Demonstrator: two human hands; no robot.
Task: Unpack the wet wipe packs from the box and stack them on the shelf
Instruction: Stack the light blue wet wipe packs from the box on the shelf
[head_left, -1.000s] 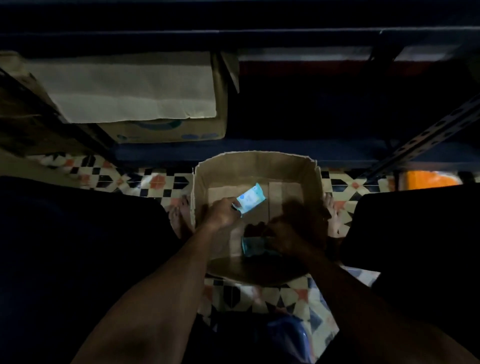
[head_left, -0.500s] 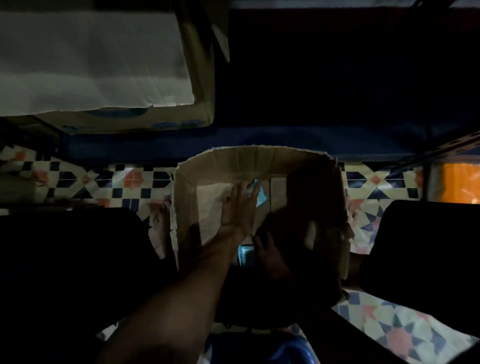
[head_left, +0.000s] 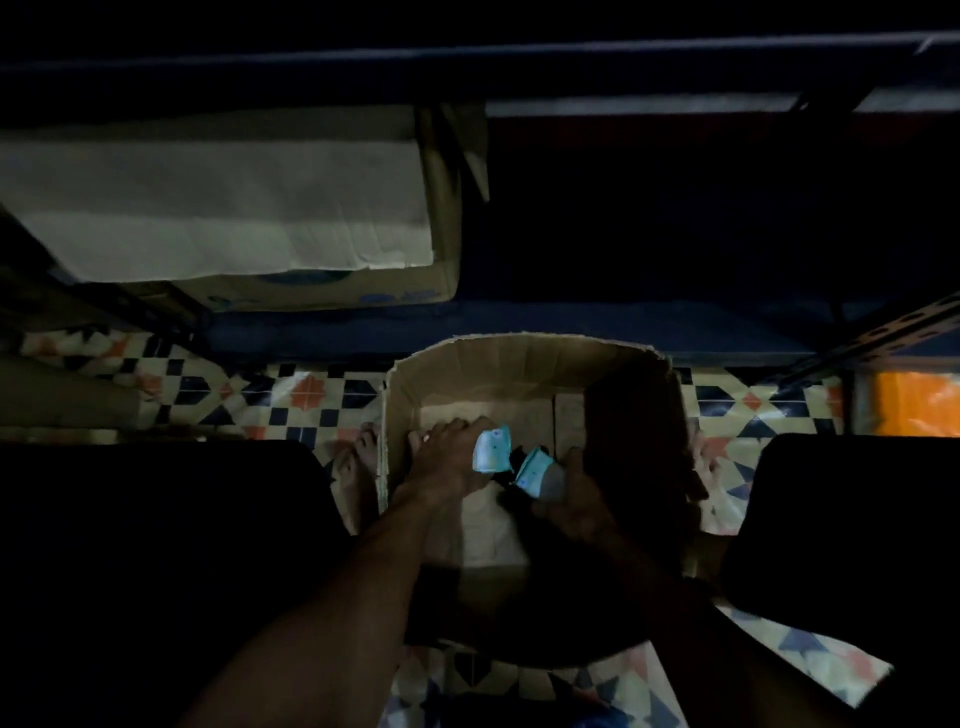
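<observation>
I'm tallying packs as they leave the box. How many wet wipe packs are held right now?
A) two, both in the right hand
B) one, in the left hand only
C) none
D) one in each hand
D: the left hand grips a light-blue pack and the right hand grips a second pack, over the open cardboard box.

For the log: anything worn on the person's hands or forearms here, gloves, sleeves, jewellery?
No gloves or sleeves: both forearms are bare. The left hand shows a small bright glint on one finger, possibly a ring. The right hand lies in shadow; nothing worn is visible.
</observation>
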